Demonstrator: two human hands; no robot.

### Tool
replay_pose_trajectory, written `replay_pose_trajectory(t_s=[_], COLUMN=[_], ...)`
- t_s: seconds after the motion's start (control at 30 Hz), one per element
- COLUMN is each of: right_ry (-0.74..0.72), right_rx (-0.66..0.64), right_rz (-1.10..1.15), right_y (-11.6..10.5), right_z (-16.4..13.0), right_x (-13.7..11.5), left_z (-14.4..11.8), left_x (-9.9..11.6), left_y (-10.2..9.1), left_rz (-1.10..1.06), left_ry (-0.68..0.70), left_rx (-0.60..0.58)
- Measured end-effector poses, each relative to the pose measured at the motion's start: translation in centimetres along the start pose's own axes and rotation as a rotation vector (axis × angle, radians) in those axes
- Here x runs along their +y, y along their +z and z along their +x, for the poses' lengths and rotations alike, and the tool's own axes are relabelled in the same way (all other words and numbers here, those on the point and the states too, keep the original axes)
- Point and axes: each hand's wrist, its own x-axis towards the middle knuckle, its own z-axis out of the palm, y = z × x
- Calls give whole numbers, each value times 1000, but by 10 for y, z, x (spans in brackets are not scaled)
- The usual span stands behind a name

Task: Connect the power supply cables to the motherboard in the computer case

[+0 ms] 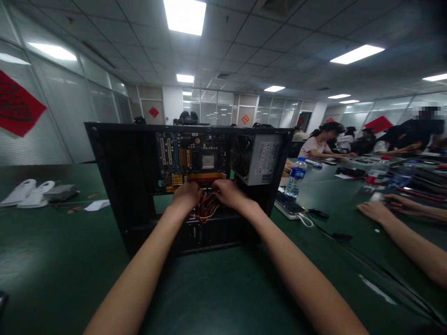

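1. The left hand [186,194] reaches into the open PC case [118,186]; its fingers curl down over the wires [206,209], but whether its grip is clenched on them cannot be told, as the back of the hand hides the fingertips.
2. The right hand [228,191] sits just beside the left one, nearly touching it, fingers also bent into the same bundle; its grip cannot be told either.
3. The wires, red, yellow and black, hang directly beneath both grips and loop toward the case floor.
4. Just above the two grips lies the motherboard [190,158], with a long yellow-and-red slot at the knuckles and a pale square socket [208,161] further up.
5. Up and to the right of the right grip stands the power supply [260,160], its fan facing the board.
6. The case stands upright on the green desk [52,260], side panel off.
7. Right of the right grip, outside the case, a water bottle [295,177] stands by a phone [289,204].
8. Farther right, another person's hands [375,210] rest on the desk, well apart from the case.
9. Far left of the left grip lie two white objects [26,193] and a paper scrap [97,205].
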Motion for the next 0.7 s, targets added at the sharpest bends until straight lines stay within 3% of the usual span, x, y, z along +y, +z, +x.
replay_pose_trajectory(t_s=[0.33, 0.7], right_ry=[165, 242], right_rx=[-108, -77], right_rz=[-70, -60], right_y=[-9, -12], right_z=[2, 4], right_x=[-8, -11], left_z=[1, 2], left_x=[4, 7], left_y=[2, 5], left_rz=[62, 101], left_ry=[32, 51], left_rx=[5, 32])
